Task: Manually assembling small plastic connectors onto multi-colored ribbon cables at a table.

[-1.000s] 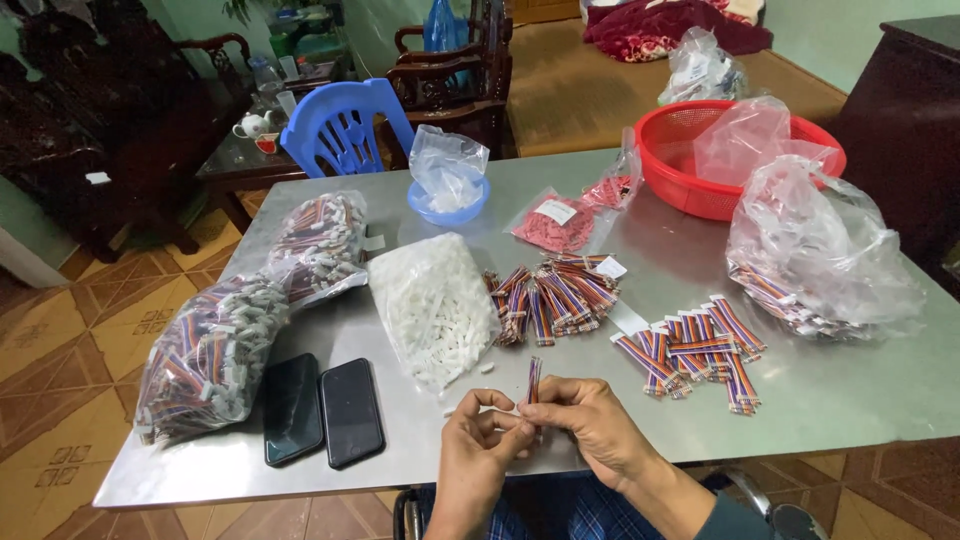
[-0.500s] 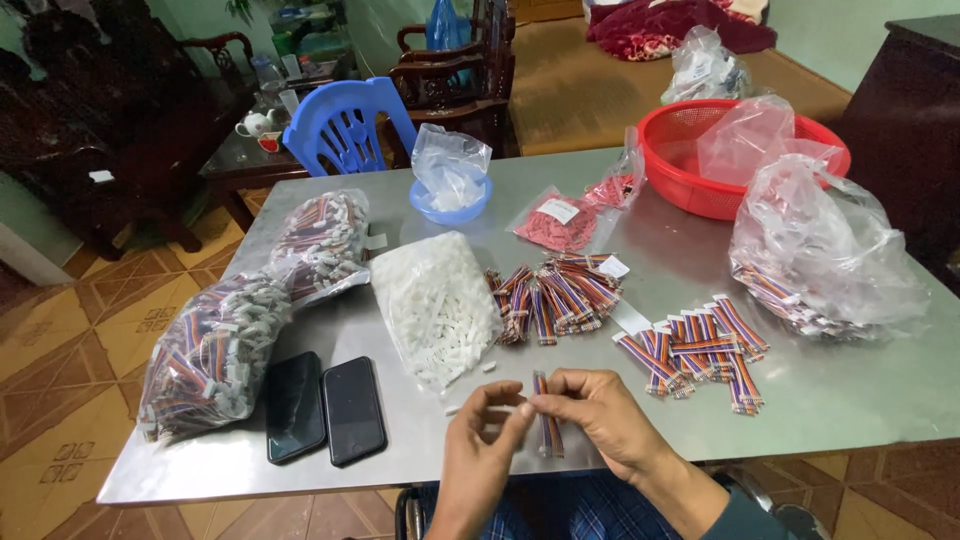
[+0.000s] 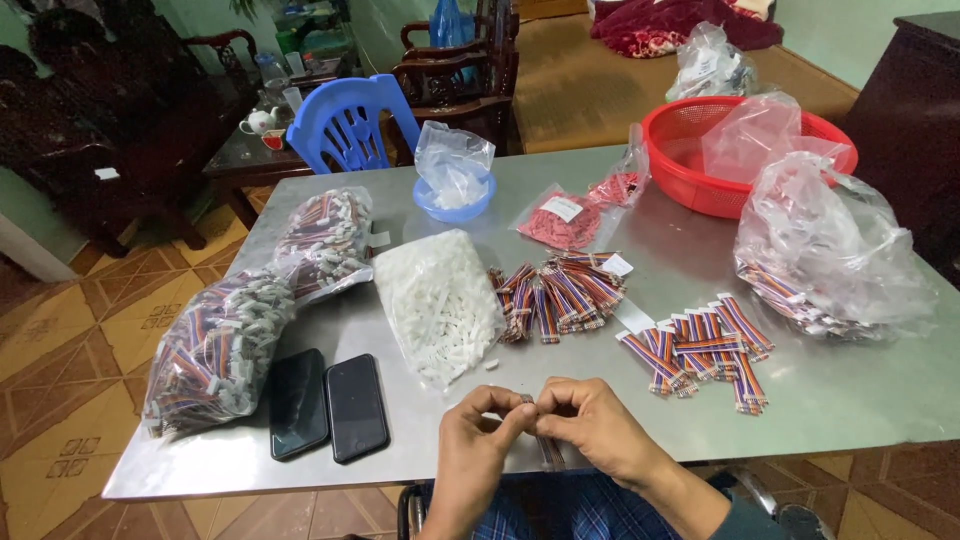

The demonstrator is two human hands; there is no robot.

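A: Both hands at the near table edge. Left hand (image 3: 478,437) and right hand (image 3: 590,428) pinched together on one short ribbon cable (image 3: 548,450), fingertips touching, cable hanging down between the palms toward the metal table (image 3: 850,400).

B: Connector visible?

A: Can't tell. Hidden under the fingertips.

B: Risks?

A: Judgement only: cable end right over the near edge, so a loose pinch likely means a drop to the tiled floor (image 3: 60,330). Loose white connectors (image 3: 490,364) spilled beside the open connector bag (image 3: 437,305), easy to sweep off with a wrist. Two phones (image 3: 328,405) just left of the hands, exposed to knocks.

B: Surface?

A: Bare steel sheet, smooth and reflective, no lip seen. Cable bundles (image 3: 560,293) mid-table, another pile (image 3: 700,350) right. Full bags (image 3: 215,350) along the left side, big clear bag (image 3: 825,250) right, red basket (image 3: 745,155) far right, blue bowl (image 3: 453,200) far centre.

B: Room?

A: Domestic. Blue plastic chair (image 3: 345,125) and dark wooden chairs (image 3: 455,70) beyond the far edge, dim daylight.
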